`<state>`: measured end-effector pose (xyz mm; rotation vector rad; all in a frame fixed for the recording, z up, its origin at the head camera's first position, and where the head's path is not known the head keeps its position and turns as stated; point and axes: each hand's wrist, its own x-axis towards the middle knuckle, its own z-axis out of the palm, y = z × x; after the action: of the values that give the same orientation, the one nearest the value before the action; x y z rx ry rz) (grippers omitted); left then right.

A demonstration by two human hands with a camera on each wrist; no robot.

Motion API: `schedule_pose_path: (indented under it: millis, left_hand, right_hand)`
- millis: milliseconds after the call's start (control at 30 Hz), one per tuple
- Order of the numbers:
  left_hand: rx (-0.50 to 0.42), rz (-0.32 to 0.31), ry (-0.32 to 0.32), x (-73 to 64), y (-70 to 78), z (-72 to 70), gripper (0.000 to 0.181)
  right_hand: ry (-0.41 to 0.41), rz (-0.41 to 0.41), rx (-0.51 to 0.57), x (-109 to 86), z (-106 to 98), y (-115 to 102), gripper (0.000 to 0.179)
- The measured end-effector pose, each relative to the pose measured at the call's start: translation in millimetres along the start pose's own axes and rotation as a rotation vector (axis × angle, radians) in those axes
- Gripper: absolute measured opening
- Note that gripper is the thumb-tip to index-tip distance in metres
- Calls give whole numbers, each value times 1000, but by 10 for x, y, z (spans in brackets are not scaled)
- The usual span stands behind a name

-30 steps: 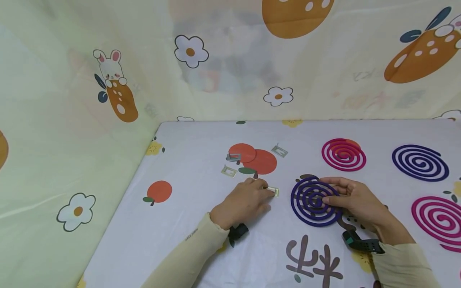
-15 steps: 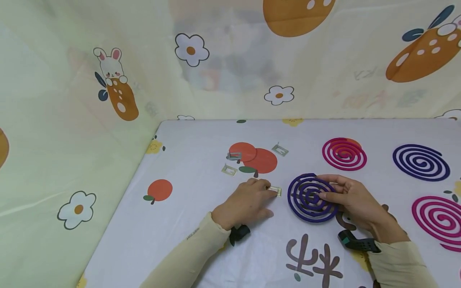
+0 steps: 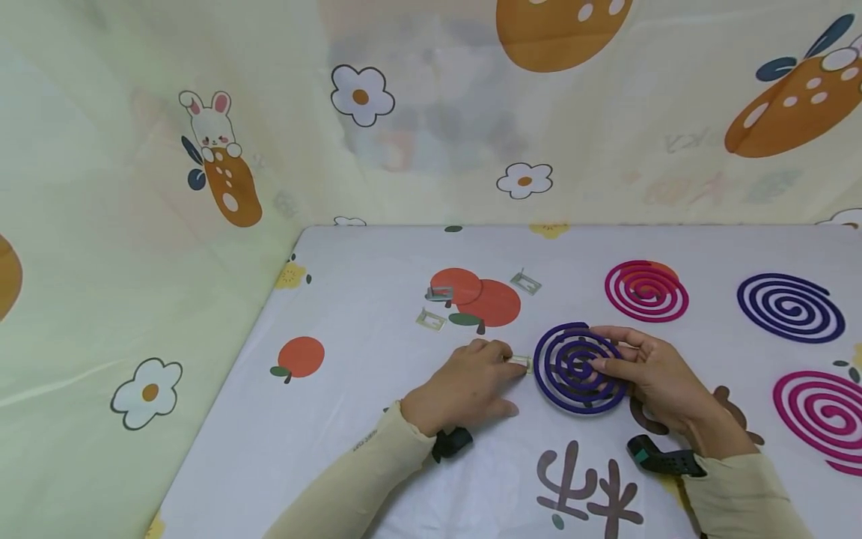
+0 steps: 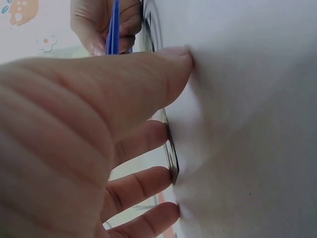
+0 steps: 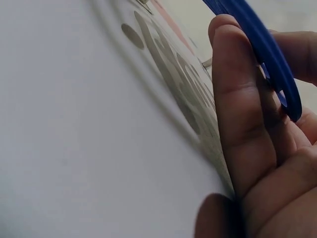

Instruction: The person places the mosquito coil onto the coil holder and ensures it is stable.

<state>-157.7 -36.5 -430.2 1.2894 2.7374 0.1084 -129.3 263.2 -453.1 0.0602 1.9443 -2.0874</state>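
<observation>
The person's right hand (image 3: pixel 656 382) pinches a dark blue mosquito coil (image 3: pixel 579 366) between thumb and fingers, holding it just above the cloth-covered desk (image 3: pixel 377 314). The left hand (image 3: pixel 465 385) grasps nothing; its loosely extended fingers touch a small metal coil stand (image 3: pixel 521 360) lying near the coil's left edge. Three more metal stands (image 3: pixel 431 320) lie farther back, around the printed red fruit (image 3: pixel 497 303). A second blue coil (image 3: pixel 793 308) and two pink coils (image 3: pixel 648 293) lie to the right.

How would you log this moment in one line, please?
left hand: touches metal stand | right hand: holds blue coil above tablecloth | pink coils: on tablecloth
</observation>
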Motion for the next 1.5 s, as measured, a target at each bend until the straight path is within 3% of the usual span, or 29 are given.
schedule_pose_path:
  millis: [233, 433, 800, 1100, 1500]
  left_hand:
    - [8, 6, 15, -13, 0, 21, 58]
    - [16, -7, -17, -23, 29, 50, 60]
    - [26, -22, -62, -12, 87, 26, 69]
    - [18, -62, -152, -66, 136, 16, 78]
    - [-8, -105, -167, -79, 195, 3, 85]
  right_hand:
    - [-25, -37, 66, 7, 30, 16, 38]
    - [-51, -38, 108, 23, 79, 23, 39]
    - [-27, -1, 86, 76, 188, -13, 45]
    - [-18, 37, 98, 105, 238, -14, 46]
    - [-31, 61, 76, 218, 366, -84, 47]
